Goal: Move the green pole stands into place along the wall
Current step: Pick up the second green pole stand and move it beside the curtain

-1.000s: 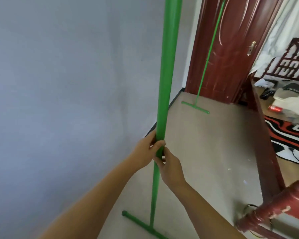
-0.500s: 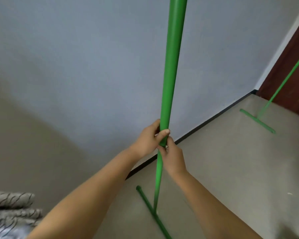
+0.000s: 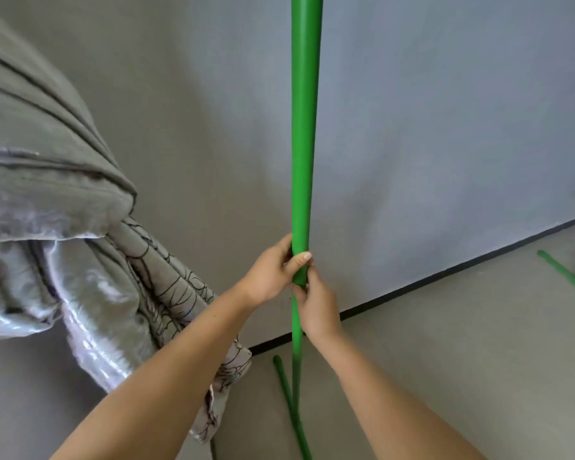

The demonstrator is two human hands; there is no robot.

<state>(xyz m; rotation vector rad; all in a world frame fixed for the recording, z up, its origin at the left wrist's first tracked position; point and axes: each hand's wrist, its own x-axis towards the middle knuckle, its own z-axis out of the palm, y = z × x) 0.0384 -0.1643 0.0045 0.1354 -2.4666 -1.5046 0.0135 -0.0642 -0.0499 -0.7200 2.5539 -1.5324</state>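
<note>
Head view, looking forward and down at a tall bright green pole stand [image 3: 304,134] held upright at the centre of the frame. The stand has a thick smooth upper tube that ends where the hands meet, and a thinner green rod continuing below it down to a green crossbar foot [image 3: 287,396] lying on the beige floor [image 3: 445,360] at 6 o'clock. The left hand [image 3: 271,272] is wrapped around the lower end of the thick tube, thumb laid across its front. The right hand [image 3: 317,308] sits directly beneath it, closed around the thin rod, the two hands touching. Both bare forearms enter from the bottom edge, at 7 and 5 o'clock. Behind the pole stands a plain grey-blue painted wall [image 3: 429,144], edged along its base by a black skirting strip [image 3: 412,288] that runs from 6 o'clock up towards 3 o'clock. The foot rests just beside this strip, on the floor side. A gathered grey curtain with a black line pattern and a shiny silver lining [image 3: 90,260] hangs at 9 o'clock, its lower end reaching the floor near the foot, partly hidden behind the left forearm. At 3 o'clock, well apart from the held stand, part of a second green crossbar foot [image 3: 565,277] lies on the floor near the wall; its upright is out of frame.
</note>
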